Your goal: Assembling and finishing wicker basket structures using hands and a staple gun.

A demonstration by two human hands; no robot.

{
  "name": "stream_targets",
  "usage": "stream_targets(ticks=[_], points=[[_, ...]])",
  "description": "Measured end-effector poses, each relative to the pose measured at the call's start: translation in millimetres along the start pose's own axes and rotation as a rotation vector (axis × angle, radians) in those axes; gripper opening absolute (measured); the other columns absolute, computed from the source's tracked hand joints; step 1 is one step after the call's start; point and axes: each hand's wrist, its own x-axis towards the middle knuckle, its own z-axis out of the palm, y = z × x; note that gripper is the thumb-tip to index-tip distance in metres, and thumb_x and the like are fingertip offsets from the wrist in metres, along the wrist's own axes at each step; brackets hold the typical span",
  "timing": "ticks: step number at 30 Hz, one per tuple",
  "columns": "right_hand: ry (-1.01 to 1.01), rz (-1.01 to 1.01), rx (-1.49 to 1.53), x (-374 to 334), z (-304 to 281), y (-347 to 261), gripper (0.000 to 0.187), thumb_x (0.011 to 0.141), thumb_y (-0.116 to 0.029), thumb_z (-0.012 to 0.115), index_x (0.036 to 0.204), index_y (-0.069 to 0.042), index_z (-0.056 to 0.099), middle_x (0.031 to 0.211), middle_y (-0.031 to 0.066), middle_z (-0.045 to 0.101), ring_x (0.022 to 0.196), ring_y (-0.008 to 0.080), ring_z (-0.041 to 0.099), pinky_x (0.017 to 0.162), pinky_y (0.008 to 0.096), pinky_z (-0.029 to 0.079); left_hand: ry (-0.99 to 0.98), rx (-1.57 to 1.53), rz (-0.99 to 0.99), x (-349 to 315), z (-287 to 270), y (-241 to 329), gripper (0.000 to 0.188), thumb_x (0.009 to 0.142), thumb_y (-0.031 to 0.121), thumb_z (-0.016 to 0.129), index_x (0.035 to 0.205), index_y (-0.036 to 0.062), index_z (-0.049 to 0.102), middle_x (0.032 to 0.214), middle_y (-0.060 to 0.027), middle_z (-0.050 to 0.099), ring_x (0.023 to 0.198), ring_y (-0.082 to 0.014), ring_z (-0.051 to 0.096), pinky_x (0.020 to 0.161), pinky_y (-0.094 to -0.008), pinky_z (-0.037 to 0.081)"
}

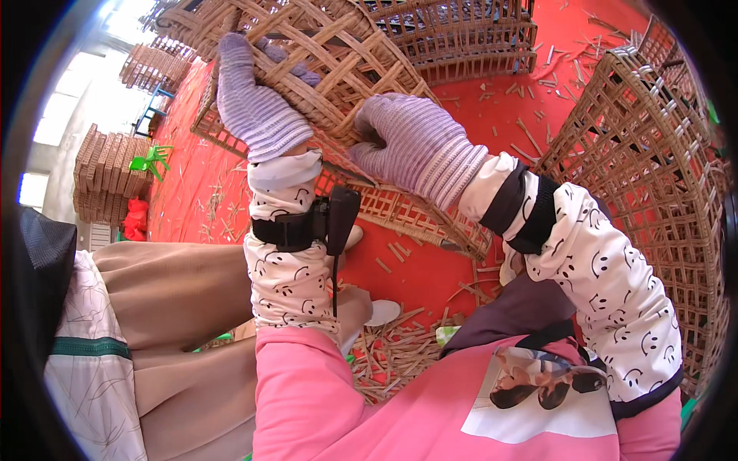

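Note:
Both my hands wear purple knitted gloves and hold an openwork wicker panel [338, 46] raised at the top of the view. My left hand [257, 104] grips its left part, and some of its fingers show through the lattice. Around the panel's lower right edge, my right hand [419, 142] is closed, with the fingertips partly hidden. The panel has wide diagonal strips and a dense woven border. Beneath it lies another wicker lattice piece [400, 207], partly covered by my hands and the raised panel.
Wicker lattice frames [638, 146] stand close on my right, and more stacked wicker [453, 38] lies ahead. Cane offcuts [400, 353] litter the red floor covering [415, 280]. A person in brown trousers [177, 307] sits at left. Beyond are stacked panels [108, 173] and a green stool [152, 160].

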Motion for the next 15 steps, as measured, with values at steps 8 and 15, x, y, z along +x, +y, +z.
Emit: stream_targets(ticks=[8, 15], points=[[0.155, 0.221, 0.100, -77, -38, 76, 0.032, 0.075, -0.021, 0.066, 0.100, -0.004, 0.056, 0.088, 0.0107, 0.062, 0.077, 0.0176, 0.062, 0.068, 0.0287, 0.049, 0.079, 0.189, 0.165, 20, 27, -27, 0.024, 0.077, 0.022, 0.066, 0.070, 0.0023, 0.054, 0.059, -0.0051, 0.055, 0.045, -0.0139, 0.053, 0.035, -0.0270, 0.040], [0.341, 0.301, -0.157, -232, -71, 153, 0.024, 0.073, -0.016, 0.062, 0.095, -0.008, 0.054, 0.085, 0.0109, 0.058, 0.075, 0.0282, 0.058, 0.065, 0.0357, 0.047, 0.031, 0.438, 0.330, 55, 76, -105, 0.037, 0.071, 0.022, 0.073, 0.092, -0.0053, 0.058, 0.082, -0.0107, 0.063, 0.065, -0.0155, 0.057, 0.057, -0.0291, 0.048]])
